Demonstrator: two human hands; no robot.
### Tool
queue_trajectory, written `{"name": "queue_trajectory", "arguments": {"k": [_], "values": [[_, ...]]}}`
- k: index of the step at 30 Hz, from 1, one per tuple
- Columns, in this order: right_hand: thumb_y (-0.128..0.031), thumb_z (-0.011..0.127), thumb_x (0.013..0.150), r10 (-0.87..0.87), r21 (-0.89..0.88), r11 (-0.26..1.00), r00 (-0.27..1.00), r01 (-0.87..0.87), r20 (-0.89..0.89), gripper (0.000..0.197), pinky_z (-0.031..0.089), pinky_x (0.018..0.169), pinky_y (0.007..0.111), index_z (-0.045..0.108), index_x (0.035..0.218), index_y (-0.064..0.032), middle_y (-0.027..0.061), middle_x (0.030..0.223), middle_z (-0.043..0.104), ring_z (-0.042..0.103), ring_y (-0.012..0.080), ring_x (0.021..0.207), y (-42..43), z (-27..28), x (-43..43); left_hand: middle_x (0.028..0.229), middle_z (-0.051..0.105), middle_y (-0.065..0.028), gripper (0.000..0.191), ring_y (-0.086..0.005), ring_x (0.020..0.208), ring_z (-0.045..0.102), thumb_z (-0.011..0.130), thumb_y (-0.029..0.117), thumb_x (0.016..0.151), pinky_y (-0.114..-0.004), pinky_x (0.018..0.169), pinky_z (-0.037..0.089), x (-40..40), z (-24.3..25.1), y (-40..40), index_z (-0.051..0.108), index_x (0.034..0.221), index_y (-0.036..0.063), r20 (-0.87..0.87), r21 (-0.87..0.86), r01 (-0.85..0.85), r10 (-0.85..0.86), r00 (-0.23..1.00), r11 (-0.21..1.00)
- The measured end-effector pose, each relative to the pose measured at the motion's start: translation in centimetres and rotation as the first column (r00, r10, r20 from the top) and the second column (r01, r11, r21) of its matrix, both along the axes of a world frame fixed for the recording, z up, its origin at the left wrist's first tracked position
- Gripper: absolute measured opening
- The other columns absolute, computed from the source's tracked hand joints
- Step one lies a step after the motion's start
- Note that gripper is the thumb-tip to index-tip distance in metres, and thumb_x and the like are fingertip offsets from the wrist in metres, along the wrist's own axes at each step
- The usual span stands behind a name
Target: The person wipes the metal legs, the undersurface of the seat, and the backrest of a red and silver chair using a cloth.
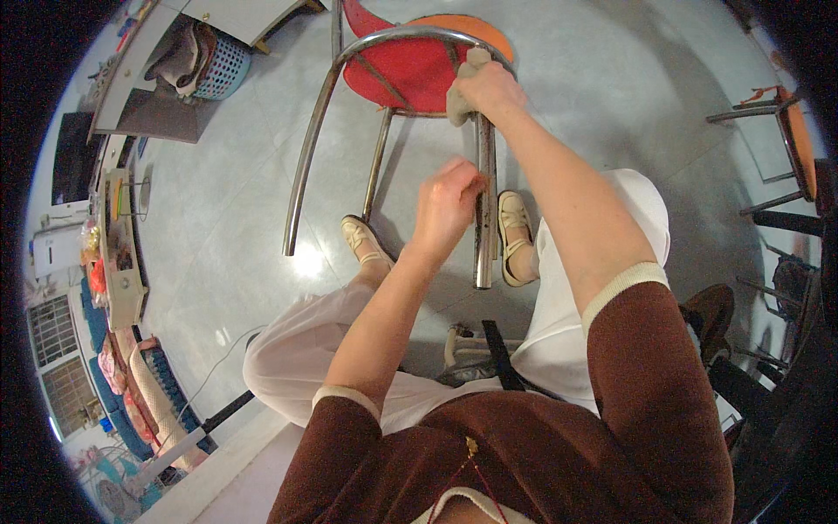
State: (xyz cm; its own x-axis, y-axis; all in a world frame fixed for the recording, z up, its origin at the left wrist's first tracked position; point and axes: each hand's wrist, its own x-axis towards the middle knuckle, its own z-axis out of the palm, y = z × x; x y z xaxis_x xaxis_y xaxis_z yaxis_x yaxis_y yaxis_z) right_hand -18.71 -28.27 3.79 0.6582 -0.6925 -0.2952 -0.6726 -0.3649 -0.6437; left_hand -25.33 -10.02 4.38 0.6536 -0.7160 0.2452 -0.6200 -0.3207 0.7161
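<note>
In front of me a metal-framed chair is tipped over, its chromed tubular frame [313, 154] curving round a red round panel [399, 75] with an orange part [458, 27] behind it. My right hand [494, 85] presses a greyish-beige cloth [461, 98] onto the upper part of the right tube. Lower down, my left hand [447, 196] is curled against the left side of that same tube [484, 216], which has dark, rusty-looking patches. Something small and brownish shows at its fingertips; I cannot tell whether it is held or is rust on the tube.
At upper left a blue perforated basket [226, 69] holds fabric near a white cabinet. An orange-seated chair [795, 144] stands at the far right. A thin cable [216, 367] runs over the floor at lower left, near a cushioned sofa [154, 393]. My shoes [357, 237] flank the frame.
</note>
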Motion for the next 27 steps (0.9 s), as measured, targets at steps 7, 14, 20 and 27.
{"name": "queue_trajectory", "arguments": {"k": [7,14,20,27], "values": [[-0.038,0.062,0.071,0.009,0.003,1.0,1.0,-0.009,-0.028,0.054,0.045,0.091,0.04,0.056,0.115,-0.0077,0.0133,0.117,0.059,0.057,0.0281,0.108,0.2,1.0,-0.5,0.076,0.056,-0.0133,0.004,-0.0323,0.072,0.057,0.059,-0.001,0.072,-0.038,0.062,0.046,-0.6,-1.0,1.0,0.057,0.075,0.0014,0.154,-0.028,0.129,-0.123,0.98,0.991],[-0.036,0.063,0.069,0.02,0.015,1.0,1.0,-0.02,0.015,0.055,0.047,0.089,0.04,0.056,0.114,-0.0051,0.0145,0.115,0.06,0.059,0.0291,0.105,-0.4,0.0,-0.5,0.072,0.052,-0.0125,0.005,-0.0329,0.071,0.054,0.058,-0.002,0.072,-0.04,0.06,0.045,-1.1,-0.3,1.3,0.054,0.072,0.0022,0.154,-0.076,0.195,-0.182,0.971,0.978],[-0.037,0.064,0.069,0.038,0.013,0.999,0.999,-0.038,0.02,0.056,0.046,0.089,0.04,0.056,0.113,-0.0044,0.0149,0.116,0.058,0.058,0.0306,0.105,-0.4,-0.2,0.0,0.078,0.054,-0.0131,0.01,-0.0331,0.071,0.055,0.059,-0.002,0.07,-0.039,0.061,0.046,1.1,-0.6,-0.7,0.054,0.077,0.0031,0.226,-0.044,0.156,-0.142,0.964,0.987],[-0.036,0.064,0.07,0.06,-0.027,0.998,0.998,-0.059,0.036,0.055,0.047,0.089,0.041,0.055,0.114,-0.0041,0.0159,0.114,0.059,0.058,0.0314,0.106,0.0,0.6,-1.2,0.074,0.051,-0.0119,0.005,-0.0331,0.071,0.053,0.057,-0.002,0.07,-0.04,0.061,0.046,-2.3,-0.2,2.0,0.052,0.071,0.0009,0.163,-0.048,0.198,-0.188,0.968,0.979]]}}
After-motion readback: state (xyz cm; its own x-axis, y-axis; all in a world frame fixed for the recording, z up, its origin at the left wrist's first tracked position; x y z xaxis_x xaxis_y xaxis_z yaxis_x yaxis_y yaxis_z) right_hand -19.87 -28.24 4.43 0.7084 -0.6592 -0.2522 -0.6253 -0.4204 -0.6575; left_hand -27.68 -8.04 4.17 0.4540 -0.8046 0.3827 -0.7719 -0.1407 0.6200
